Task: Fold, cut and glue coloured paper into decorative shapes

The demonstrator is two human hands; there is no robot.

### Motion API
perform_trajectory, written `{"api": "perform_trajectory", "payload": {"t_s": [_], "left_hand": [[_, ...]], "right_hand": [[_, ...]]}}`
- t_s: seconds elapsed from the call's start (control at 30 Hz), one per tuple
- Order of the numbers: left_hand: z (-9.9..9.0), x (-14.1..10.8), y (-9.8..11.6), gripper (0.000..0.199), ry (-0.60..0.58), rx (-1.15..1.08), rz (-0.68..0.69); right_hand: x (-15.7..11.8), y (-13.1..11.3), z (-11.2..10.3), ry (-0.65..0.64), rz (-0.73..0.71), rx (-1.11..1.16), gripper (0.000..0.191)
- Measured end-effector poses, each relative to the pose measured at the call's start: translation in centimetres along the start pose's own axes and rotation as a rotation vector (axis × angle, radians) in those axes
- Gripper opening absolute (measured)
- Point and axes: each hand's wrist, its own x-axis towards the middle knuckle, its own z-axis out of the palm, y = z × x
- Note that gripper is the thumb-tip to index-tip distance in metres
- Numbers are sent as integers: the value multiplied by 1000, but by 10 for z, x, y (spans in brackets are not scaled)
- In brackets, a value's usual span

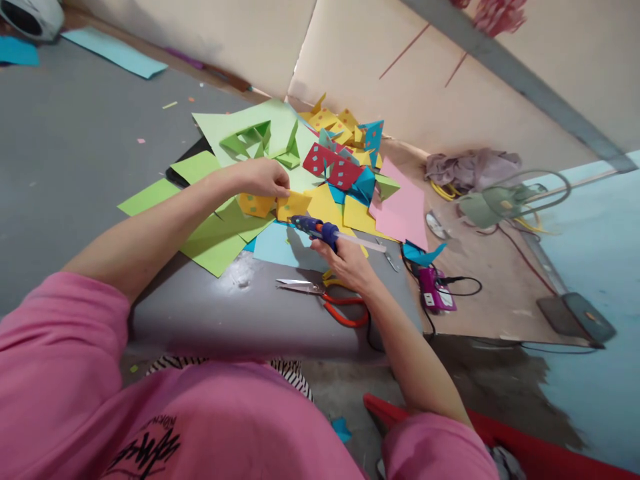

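Note:
My left hand (264, 179) pinches the upper edge of a yellow paper piece with spots (293, 205). In my right hand (345, 259) is a blue glue gun (320, 229), with a white glue stick out of its back and its nozzle close to the yellow paper. Another part of spotted yellow paper (256, 205) lies under my left hand. Red-handled scissors (345, 301) rest on the grey table just below my right hand. Green sheets (213, 241) and a light blue sheet (280, 245) lie beneath and beside the work.
Folded green pieces (255, 139), a red dotted piece (333, 165) and yellow dotted pieces (333, 123) are heaped at the back. Pink sheets (400, 207) lie right of them. A purple power box (437, 290) with cables and a grey-green device (493, 205) stand further right.

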Motion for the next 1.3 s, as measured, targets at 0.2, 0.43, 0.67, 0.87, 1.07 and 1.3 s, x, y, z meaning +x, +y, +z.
{"api": "perform_trajectory", "payload": {"t_s": [0.2, 0.43, 0.67, 0.87, 1.07, 1.3], "left_hand": [[0, 1, 0, 47, -11, 16, -19], [0, 0, 1, 43, -1, -5, -24], [1, 1, 0, 45, -4, -3, -19], [2, 3, -3, 44, 9, 2, -7], [2, 3, -2, 44, 9, 1, -15], [2, 2, -2, 45, -4, 11, -24]], "right_hand": [[0, 0, 0, -22, 28, -14, 53], [0, 3, 1, -12, 20, -8, 51], [0, 4, 4, 3, 11, -14, 47], [0, 3, 4, 4, 8, -22, 45], [1, 4, 4, 2, 13, -33, 49], [0, 6, 6, 10, 27, -55, 51]]}}
